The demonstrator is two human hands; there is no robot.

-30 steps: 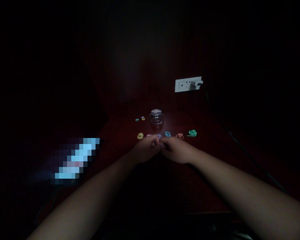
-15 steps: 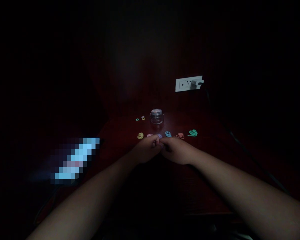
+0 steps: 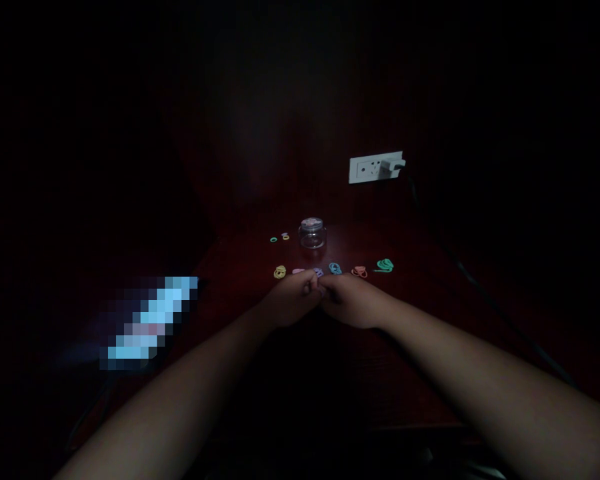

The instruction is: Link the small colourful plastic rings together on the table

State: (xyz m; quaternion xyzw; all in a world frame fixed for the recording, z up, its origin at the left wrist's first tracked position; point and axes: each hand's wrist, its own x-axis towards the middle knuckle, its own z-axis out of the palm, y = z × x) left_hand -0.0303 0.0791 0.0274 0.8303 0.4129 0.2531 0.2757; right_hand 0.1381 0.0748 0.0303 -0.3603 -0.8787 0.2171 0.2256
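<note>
My left hand and my right hand meet over the dark red table, curled fingers touching. Both are closed; whatever may be between their fingertips is hidden. Just beyond them runs a row of small coloured bands, like hair ties, sorted by colour: yellow bands, pink bands, purple bands, blue bands, orange bands and green bands. My left hand partly covers the pink ones, and the purple ones lie right behind my fingertips.
A clear lidded jar stands upright behind the row. Left of it lie a loose green band and a yellow band. A glowing, pixelated screen is at left. A wall socket holds a plug; a cable runs along the right.
The whole view has shifted very slightly. My hands keep the same closed pose, and the bands and the jar stay where they were.
</note>
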